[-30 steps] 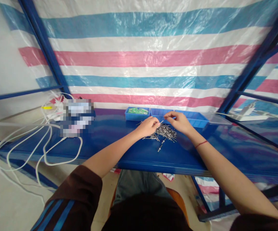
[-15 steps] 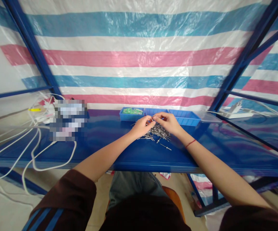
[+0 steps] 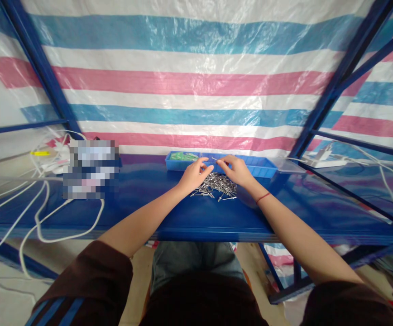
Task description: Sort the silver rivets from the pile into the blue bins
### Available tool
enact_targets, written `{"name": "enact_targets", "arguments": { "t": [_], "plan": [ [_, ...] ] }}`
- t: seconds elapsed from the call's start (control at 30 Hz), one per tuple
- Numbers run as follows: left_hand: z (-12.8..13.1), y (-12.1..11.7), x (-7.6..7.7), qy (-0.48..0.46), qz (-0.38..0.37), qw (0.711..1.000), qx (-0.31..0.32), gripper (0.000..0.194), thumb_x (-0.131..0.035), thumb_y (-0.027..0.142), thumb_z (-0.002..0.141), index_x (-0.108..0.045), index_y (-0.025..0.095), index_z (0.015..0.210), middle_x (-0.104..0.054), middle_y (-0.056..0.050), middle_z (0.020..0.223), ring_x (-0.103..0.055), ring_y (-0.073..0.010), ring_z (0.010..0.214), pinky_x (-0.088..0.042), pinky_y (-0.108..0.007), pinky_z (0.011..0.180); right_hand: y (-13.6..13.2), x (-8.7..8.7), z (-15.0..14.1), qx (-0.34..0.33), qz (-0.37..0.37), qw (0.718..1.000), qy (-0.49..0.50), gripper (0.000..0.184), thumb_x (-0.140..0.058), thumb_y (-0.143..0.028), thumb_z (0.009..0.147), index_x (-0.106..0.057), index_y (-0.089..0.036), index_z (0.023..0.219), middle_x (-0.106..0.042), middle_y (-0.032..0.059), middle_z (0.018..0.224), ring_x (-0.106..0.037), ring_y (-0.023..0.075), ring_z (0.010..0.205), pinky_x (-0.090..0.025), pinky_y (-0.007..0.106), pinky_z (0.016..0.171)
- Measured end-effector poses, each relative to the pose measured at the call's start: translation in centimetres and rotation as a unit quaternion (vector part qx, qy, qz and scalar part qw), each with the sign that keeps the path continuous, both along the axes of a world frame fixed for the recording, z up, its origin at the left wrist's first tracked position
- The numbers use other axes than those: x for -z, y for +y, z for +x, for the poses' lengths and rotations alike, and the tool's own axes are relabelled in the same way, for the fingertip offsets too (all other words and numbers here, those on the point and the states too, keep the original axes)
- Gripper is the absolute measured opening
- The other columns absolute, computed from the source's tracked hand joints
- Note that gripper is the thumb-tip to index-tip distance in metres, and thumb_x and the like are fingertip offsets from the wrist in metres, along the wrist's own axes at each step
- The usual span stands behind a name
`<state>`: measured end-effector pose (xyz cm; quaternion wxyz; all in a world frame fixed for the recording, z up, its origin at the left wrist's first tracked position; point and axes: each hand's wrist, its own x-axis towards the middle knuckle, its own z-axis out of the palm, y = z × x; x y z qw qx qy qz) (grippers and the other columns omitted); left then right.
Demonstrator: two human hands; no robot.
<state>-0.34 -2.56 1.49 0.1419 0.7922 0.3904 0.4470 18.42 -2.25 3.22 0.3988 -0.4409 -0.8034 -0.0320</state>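
Observation:
A pile of silvery blind rivets (image 3: 219, 184) lies on the blue tabletop (image 3: 213, 222), below and between my hands. Thumb and forefinger of my right hand (image 3: 236, 172) are pinched on one thin rivet (image 3: 214, 158), which points left above the pile. To its left, my left hand (image 3: 195, 175) has its thumb and fingers apart, with nothing visible between them. Behind the hands stand a blue bin (image 3: 170, 166) with green-and-white packets (image 3: 183, 156) and a longer blue bin section (image 3: 262, 172) on the right. The middle of the bin row is partly covered by my hands.
White cables (image 3: 70, 237) and blurred-out objects (image 3: 93, 165) occupy the table's left side. A white power strip (image 3: 325, 158) sits at the right. Blue frame posts (image 3: 332, 90) and a striped plastic sheet (image 3: 196, 81) enclose the back.
My hands, close together before, have moved apart. The rivet now shows in my right fingertips, and my left fingers have opened. The view has shifted slightly.

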Motion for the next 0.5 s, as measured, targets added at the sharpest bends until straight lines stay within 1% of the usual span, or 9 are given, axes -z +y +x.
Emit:
{"name": "enact_targets", "arguments": {
  "t": [0.07,0.13,0.2,0.23,0.33,0.4,0.5],
  "plan": [
    [0.0,-0.2,-0.1,0.06,0.007,0.998,0.023,0.027,-0.052,0.026,0.089,-0.059,0.016,0.113,-0.067,-0.004,0.088,-0.061,-0.0139,0.074,-0.048,-0.028,0.077,1.3,0.0,0.6,0.072,0.036,0.997,-0.014,0.036,-0.041,-0.038,0.093,-0.069,-0.017,0.084,-0.068,0.011,0.084,-0.06,0.0226,0.081,-0.043,0.034,0.076],
    [-0.1,-0.6,-0.2,0.14,0.033,0.988,0.058,0.021,-0.051,0.02,0.087,-0.065,0.018,0.102,-0.068,-0.003,0.09,-0.061,-0.0146,0.08,-0.046,-0.028,0.079,2.5,0.0,1.3,0.142,0.057,0.987,-0.036,0.037,-0.041,-0.037,0.093,-0.069,-0.015,0.084,-0.068,0.0133,0.085,-0.06,0.0254,0.084,-0.042,0.037,0.078],
    [-0.1,-1.1,-0.4,0.212,0.052,0.972,0.084,0.018,-0.053,0.018,0.083,-0.068,0.02,0.093,-0.068,-0.002,0.092,-0.061,-0.0162,0.088,-0.044,-0.028,0.081,3.1,0.1,1.8,0.186,0.072,0.979,-0.049,0.036,-0.044,-0.039,0.092,-0.07,-0.014,0.089,-0.067,0.0152,0.088,-0.059,0.0276,0.087,-0.042,0.039,0.08],
    [-0.1,-1.4,-0.6,0.241,0.056,0.965,0.092,0.017,-0.055,0.02,0.082,-0.068,0.021,0.091,-0.069,-0.002,0.093,-0.061,-0.0173,0.091,-0.043,-0.029,0.081,3.2,0.2,2.0,0.195,0.078,0.977,-0.05,0.036,-0.045,-0.04,0.091,-0.07,-0.014,0.092,-0.067,0.0158,0.09,-0.058,0.0282,0.089,-0.041,0.04,0.081],
    [0.0,-2.1,-1.0,0.303,0.049,0.947,0.101,0.015,-0.058,0.026,0.081,-0.069,0.024,0.092,-0.069,-0.001,0.096,-0.061,-0.019,0.097,-0.041,-0.029,0.081,2.7,0.5,2.3,0.179,0.084,0.979,-0.046,0.035,-0.045,-0.04,0.09,-0.069,-0.015,0.097,-0.067,0.0147,0.089,-0.058,0.0279,0.088,-0.042,0.041,0.082],
    [0.0,-2.4,-1.1,0.328,0.045,0.939,0.098,0.015,-0.056,0.028,0.084,-0.068,0.024,0.092,-0.069,0.0,0.095,-0.061,-0.019,0.098,-0.039,-0.03,0.081,2.0,0.6,2.3,0.156,0.077,0.984,-0.042,0.031,-0.046,-0.035,0.089,-0.07,-0.016,0.095,-0.067,0.0128,0.086,-0.058,0.0268,0.086,-0.042,0.04,0.083],
    [0.3,-2.6,-1.1,0.346,0.061,0.933,0.08,0.014,-0.057,0.03,0.086,-0.068,0.024,0.092,-0.07,-0.001,0.095,-0.061,-0.0196,0.097,-0.036,-0.03,0.079,1.0,0.6,2.0,0.118,0.064,0.99,-0.031,0.026,-0.048,-0.029,0.086,-0.07,-0.017,0.088,-0.068,0.0101,0.083,-0.059,0.0246,0.082,-0.043,0.039,0.083]
  ]
}}
